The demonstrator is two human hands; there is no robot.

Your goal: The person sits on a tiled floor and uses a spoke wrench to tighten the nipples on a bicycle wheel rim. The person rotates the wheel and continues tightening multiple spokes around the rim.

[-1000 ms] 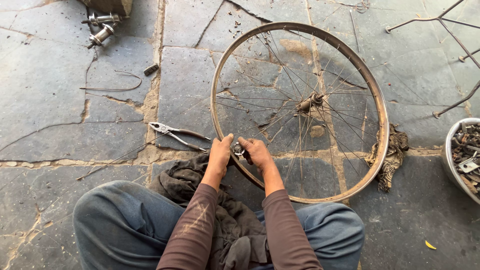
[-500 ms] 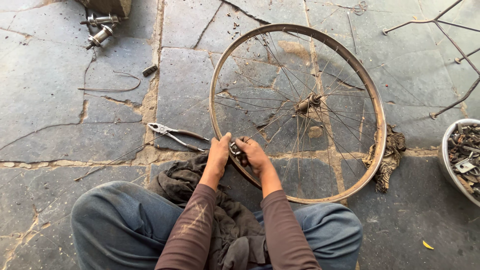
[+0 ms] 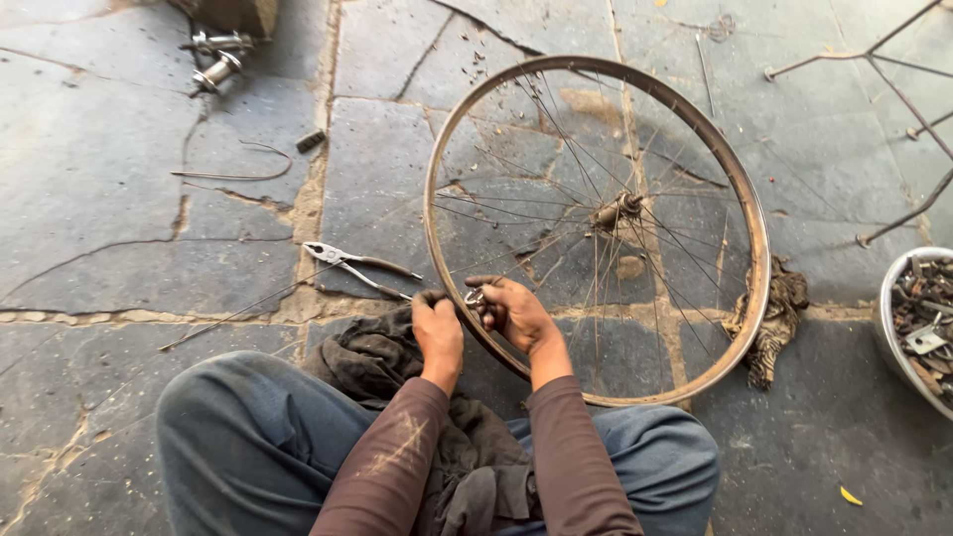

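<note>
A bare bicycle wheel (image 3: 596, 228) lies flat on the stone floor (image 3: 109, 169), with no tyre or tube on its rusty rim, its hub (image 3: 617, 210) in the middle and the thin spokes all seemingly in place. Both hands work at the near edge of that wheel. The left hand (image 3: 437, 333) rests just outside the rim with its fingers curled closed against the rim's edge. The right hand (image 3: 516, 310) sits just inside the rim, its fingers pinched shut on a small metal tool (image 3: 476, 298) set against the rim; what kind of tool it is cannot be made out.

A pair of pliers (image 3: 357, 266) lies untouched on the floor just left of the wheel. A dark rag (image 3: 397, 367) is spread over the person's lap, below the wheel's near edge. A crumpled brown cloth (image 3: 774, 318) lies against the wheel's right side, and a bowl of metal scraps (image 3: 918, 328) stands farther right.

Judging by this, the wheel is already stripped, and work along the rim is in hand at one spot, with most of the circle left.
</note>
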